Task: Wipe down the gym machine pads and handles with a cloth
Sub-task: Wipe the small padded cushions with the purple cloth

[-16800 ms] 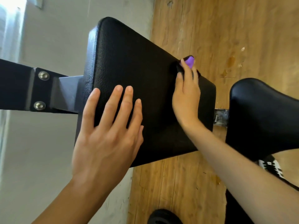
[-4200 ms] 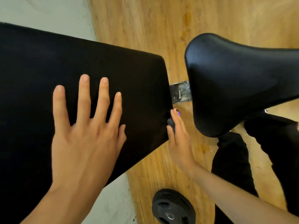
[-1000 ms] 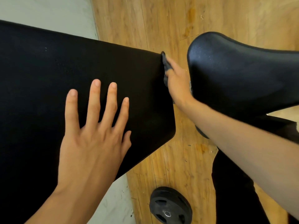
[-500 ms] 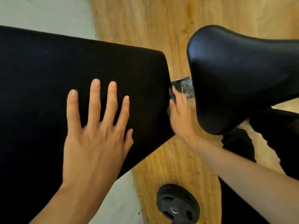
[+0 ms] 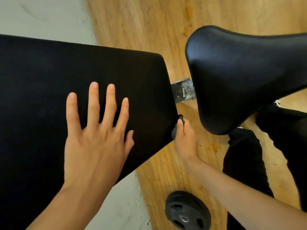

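Observation:
A large black back pad fills the left half of the head view. My left hand lies flat on it with fingers spread. My right hand is at the pad's right side edge, near its lower corner, pressing a small dark cloth against that edge. Only a sliver of the cloth shows beside my fingers. The black seat pad sits to the right, joined to the back pad by a metal bracket.
A black weight plate lies on the wooden floor below the pads. My legs in black trousers stand at the right under the seat. A pale wall or floor strip runs at the upper left.
My right hand with the cloth has slid down the back pad's right edge, from the top corner to near the lower corner. My left hand has stayed flat on the pad.

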A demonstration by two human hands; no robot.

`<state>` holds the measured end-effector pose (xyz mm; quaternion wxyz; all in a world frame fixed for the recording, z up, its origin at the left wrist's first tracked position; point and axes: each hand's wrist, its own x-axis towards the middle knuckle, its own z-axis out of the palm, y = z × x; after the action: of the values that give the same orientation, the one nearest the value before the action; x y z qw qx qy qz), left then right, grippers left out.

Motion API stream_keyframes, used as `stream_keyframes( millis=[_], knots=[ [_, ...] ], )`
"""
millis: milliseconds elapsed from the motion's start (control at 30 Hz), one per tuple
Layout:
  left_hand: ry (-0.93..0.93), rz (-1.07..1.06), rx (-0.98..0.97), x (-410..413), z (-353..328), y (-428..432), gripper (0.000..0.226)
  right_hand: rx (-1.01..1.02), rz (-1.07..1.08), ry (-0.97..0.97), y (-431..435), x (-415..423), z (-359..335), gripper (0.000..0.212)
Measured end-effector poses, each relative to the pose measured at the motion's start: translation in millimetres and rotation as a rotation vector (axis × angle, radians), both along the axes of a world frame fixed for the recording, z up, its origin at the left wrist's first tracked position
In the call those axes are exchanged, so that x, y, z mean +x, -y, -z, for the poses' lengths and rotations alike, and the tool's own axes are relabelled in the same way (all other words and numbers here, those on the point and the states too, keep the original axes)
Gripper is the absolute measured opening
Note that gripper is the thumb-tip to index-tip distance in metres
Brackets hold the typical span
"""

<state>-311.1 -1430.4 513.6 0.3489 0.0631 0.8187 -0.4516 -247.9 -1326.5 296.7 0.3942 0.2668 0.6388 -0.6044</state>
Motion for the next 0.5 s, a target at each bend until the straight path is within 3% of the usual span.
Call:
stream_keyframes(
  millis=[133, 267, 367, 433, 500],
  knots=[
    [-0.007, 0.002, -0.004, 0.5, 1.6, 0.6, 0.078, 0.113, 0.093, 0.265, 24.0, -52.3, 25.4, 0.038],
    [0.002, 0.002, -0.020, 1.7, 1.0, 0.7, 0.077, 0.139, 0.125, 0.062, 23.2, -30.1, 5.0, 0.024],
    [0.019, -0.003, -0.023, 1.9, 1.6, -0.4, 0.077, 0.015, 0.148, 0.218, 20.9, -15.9, -4.9, 0.022],
    [0.024, -0.009, -0.019, 2.6, 2.1, -0.2, 0.078, 0.040, 0.101, 0.309, 25.2, -25.5, -0.4, 0.022],
    [0.025, -0.006, -0.014, 3.0, 2.6, 0.1, 0.078, 0.144, 0.047, 0.201, 28.6, -38.1, -3.5, 0.026]
  ],
)
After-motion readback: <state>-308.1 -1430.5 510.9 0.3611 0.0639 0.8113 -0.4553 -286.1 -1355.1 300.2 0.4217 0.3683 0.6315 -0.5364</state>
